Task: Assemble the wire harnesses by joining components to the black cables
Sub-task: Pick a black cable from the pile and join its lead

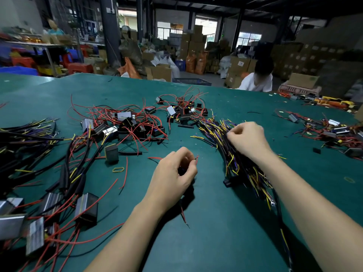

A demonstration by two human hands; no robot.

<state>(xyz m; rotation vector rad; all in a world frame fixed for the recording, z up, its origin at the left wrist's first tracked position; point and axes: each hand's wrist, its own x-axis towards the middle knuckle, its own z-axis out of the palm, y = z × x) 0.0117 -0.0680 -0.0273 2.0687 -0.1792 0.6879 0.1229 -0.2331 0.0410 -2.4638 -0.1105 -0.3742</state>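
A broad green counter point(216, 242) fills the lower view, and its far edge runs across a dim warehouse. Dark steel columns point(110, 30) rise to a black-beamed ceiling point(255, 4). Daylight comes through barred windows point(170, 30) in the back wall, and the hall between is in shade. Stacked cardboard boxes point(196, 38) stand mid-room, with a taller wall of cartons point(314, 54) at the right. Orange sacks point(129, 68) and an open carton point(161, 72) sit just past the far edge, beside a blue mesh basket point(191, 81). At the far left are a metal shelf point(39, 44), red stools point(80, 67) and blue crates point(18, 70). A person in white point(257, 81) sits beyond the counter's far right edge.
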